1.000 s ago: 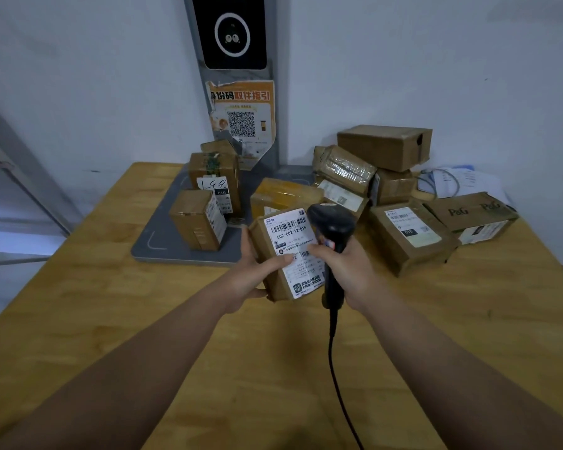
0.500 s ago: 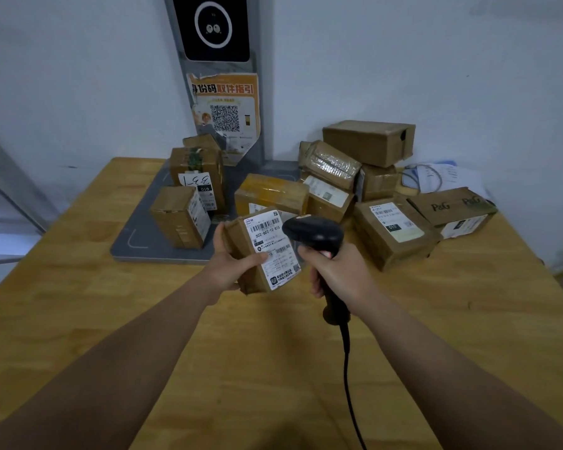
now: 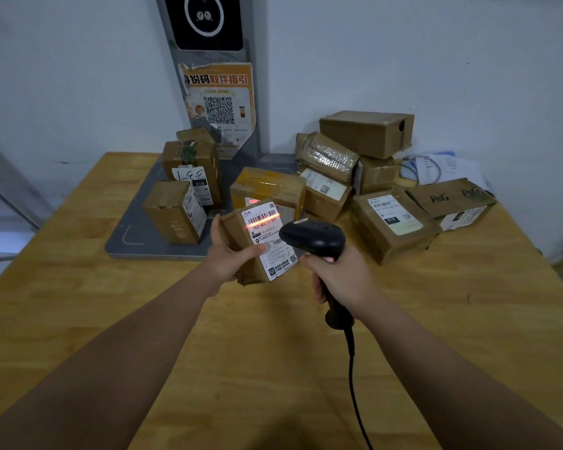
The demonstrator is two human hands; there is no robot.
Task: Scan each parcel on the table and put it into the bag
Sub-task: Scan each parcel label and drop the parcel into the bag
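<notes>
Your left hand [image 3: 228, 258] grips a small brown parcel [image 3: 238, 233] above the table [image 3: 273, 368] - thumb across the front edge of its white label [image 3: 270, 241], fingers curled round the far side. The label faces up toward you and leans toward your right hand.

Your right hand [image 3: 342, 277] is wrapped tight round the handle of a black scanner [image 3: 312, 237]. The scanner's head sits just right of the parcel; you cannot tell whether it touches the label's edge. An orange-red line [image 3: 260, 222] lies across the barcode near the top of the label. The cable [image 3: 355, 384] hangs from the handle below your right hand and runs toward you, off the bottom edge.

Beyond your left hand, a grey mat [image 3: 127, 235] lies on the table with parcels standing upright on it; the nearest [image 3: 169, 212] is just in front of one bearing a handwritten number [image 3: 192, 170]. Straight beyond the held parcel, a yellow-taped parcel [image 3: 267, 186] lies flat.

Beyond your right hand is a heap of parcels, some stacked on others. The nearest is a labelled box [image 3: 394, 222], and a box marked P&G [image 3: 449, 199] lies just to its right.
</notes>
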